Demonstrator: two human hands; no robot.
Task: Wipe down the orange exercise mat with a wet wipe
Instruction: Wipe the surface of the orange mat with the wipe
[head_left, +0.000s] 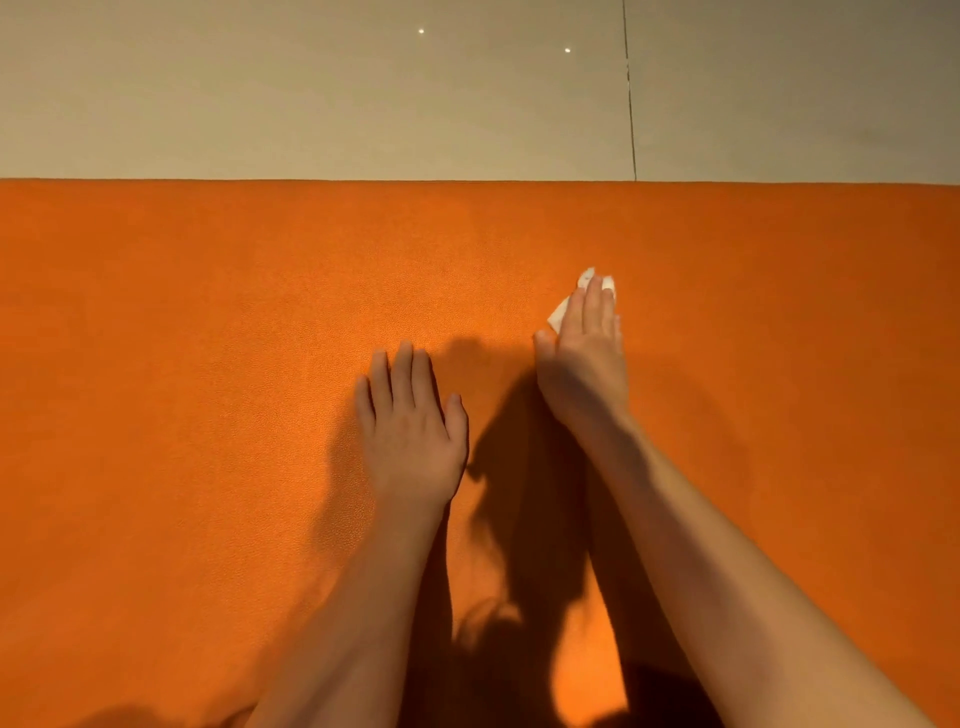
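Observation:
The orange exercise mat (208, 312) fills the lower three quarters of the head view, its far edge running straight across. My right hand (584, 353) lies flat with straight fingers on a white wet wipe (561, 310) and presses it onto the mat right of centre. Only the wipe's corners show beyond the fingers; the rest is hidden under the hand. My left hand (413, 423) rests palm down on the mat, fingers straight and together, a little nearer to me and to the left of the right hand. It holds nothing.
Beyond the mat's far edge lies pale tiled floor (311, 93) with a dark grout line (630, 104) running away at the right. Shadows of my arms and head fall on the mat between the forearms.

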